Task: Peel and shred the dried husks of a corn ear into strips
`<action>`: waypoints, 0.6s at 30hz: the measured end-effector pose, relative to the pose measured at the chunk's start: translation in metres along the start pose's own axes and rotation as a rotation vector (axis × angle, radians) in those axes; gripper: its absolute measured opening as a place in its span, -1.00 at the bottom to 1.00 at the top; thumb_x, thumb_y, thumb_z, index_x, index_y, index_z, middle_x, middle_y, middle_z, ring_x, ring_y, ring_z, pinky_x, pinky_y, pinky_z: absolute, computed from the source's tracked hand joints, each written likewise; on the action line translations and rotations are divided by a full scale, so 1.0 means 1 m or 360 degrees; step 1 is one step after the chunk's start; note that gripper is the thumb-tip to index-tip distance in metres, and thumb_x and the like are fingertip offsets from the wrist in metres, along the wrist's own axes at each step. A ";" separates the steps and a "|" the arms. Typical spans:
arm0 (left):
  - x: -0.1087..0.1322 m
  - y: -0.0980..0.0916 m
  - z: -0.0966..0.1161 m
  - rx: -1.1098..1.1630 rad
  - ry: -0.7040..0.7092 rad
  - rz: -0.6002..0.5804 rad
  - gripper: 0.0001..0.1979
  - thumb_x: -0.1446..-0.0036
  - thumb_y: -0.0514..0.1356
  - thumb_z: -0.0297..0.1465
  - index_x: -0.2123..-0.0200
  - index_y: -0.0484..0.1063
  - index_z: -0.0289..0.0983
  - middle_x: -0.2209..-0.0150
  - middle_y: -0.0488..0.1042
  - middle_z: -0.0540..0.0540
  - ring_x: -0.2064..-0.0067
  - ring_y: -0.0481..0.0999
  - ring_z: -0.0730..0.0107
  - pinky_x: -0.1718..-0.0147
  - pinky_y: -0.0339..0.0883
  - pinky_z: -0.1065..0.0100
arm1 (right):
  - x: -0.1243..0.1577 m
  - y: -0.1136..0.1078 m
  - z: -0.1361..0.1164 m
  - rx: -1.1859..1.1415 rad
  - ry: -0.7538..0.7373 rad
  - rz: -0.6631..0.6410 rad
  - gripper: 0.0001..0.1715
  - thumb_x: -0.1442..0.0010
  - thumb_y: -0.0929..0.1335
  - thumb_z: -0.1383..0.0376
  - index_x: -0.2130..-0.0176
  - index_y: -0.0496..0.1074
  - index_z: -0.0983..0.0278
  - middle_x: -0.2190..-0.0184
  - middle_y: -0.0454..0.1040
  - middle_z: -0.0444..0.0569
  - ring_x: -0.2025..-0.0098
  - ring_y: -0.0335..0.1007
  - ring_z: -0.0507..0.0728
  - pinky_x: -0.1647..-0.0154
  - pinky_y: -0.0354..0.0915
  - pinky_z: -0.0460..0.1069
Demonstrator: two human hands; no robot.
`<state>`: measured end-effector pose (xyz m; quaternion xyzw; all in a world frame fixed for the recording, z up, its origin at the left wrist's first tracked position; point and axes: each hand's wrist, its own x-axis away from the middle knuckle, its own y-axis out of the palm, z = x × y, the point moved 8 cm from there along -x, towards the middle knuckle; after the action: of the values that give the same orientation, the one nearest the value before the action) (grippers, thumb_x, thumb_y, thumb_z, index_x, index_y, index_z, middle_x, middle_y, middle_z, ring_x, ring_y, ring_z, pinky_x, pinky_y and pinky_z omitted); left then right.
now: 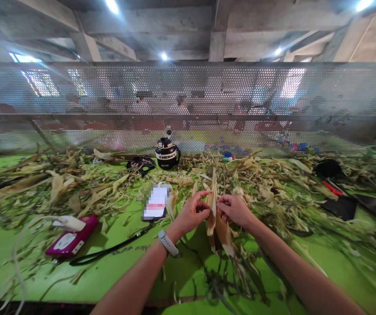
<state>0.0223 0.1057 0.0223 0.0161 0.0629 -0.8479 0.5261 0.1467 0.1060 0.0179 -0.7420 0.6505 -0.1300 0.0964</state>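
Both my hands meet over the green table (116, 271), holding a dry tan corn husk (219, 227) upright between them. My left hand (193, 213), with a white band on its wrist, pinches the husk's left edge. My right hand (234, 210) is closed on the husk's right edge at about the same height. The husk's pointed tip rises above my fingers and its lower leaves hang down toward the table. Dried husks and stalks (266, 192) lie heaped all around my hands.
A phone (156, 202) lies face up just left of my left hand, and a black strap runs from it. A magenta device (73, 238) lies further left. A black jug (167, 154) stands at the back by a perforated metal screen (188, 109). Dark tools (342, 203) lie right.
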 end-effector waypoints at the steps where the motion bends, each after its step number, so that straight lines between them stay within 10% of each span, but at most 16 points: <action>1: 0.000 0.000 0.000 0.0008 -0.0011 -0.0011 -0.43 0.09 0.18 -0.49 -0.06 0.20 -0.31 0.46 0.40 0.04 0.40 0.40 0.50 0.40 0.26 0.47 | 0.000 0.000 -0.001 -0.0031 0.0007 0.0015 -0.81 0.04 0.32 0.24 0.57 0.25 0.27 0.73 0.28 -0.25 0.74 0.18 -0.08 0.72 0.16 -0.17; 18: 0.000 -0.001 0.000 -0.0001 0.0115 -0.0066 -0.44 0.00 0.22 -0.35 -0.10 0.21 -0.26 0.26 0.45 -0.10 0.30 0.42 0.45 0.31 0.31 0.41 | 0.002 0.003 0.006 -0.0492 0.0151 0.0057 -0.79 0.08 0.34 0.18 0.53 0.30 0.29 0.73 0.26 -0.25 0.73 0.08 -0.11 0.70 0.02 -0.17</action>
<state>0.0219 0.1063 0.0222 0.0454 0.0824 -0.8575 0.5057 0.1463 0.1039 0.0113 -0.7294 0.6797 -0.0617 -0.0475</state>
